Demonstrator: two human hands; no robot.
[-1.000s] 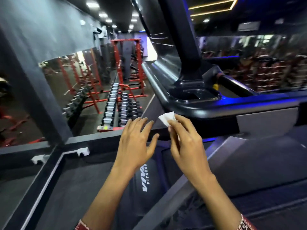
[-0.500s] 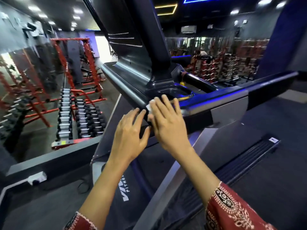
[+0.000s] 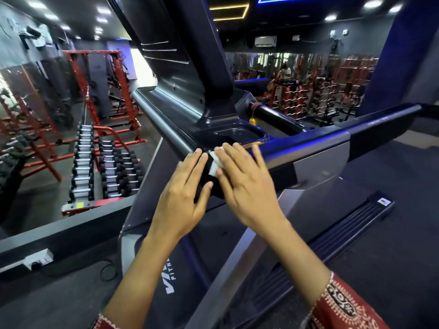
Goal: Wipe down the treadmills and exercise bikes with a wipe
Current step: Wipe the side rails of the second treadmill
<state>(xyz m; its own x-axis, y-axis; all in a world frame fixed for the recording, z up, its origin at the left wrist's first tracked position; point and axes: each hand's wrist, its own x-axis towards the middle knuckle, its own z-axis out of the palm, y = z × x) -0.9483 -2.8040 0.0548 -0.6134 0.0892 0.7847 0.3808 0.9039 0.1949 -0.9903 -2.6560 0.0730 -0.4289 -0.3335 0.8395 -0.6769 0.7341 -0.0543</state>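
Dim gym floor with red racks and rows of black dumbbells [image 3: 107, 172] lies behind a dark grey treadmill [image 3: 171, 74] with a blue-lit handrail [image 3: 308, 160]. At the corner of its console ledge, just in front of the recessed cup tray [image 3: 237, 136], the right hand [image 3: 247, 184] presses a small white folded wipe [image 3: 215, 165] flat under straight fingers, grip apart, while the left hand [image 3: 183, 198] rests beside it, grip likewise apart and holding nothing. Wiping of this treadmill looks barely begun; the next move likely calls for steady pressure while sliding the wipe along the handrail.
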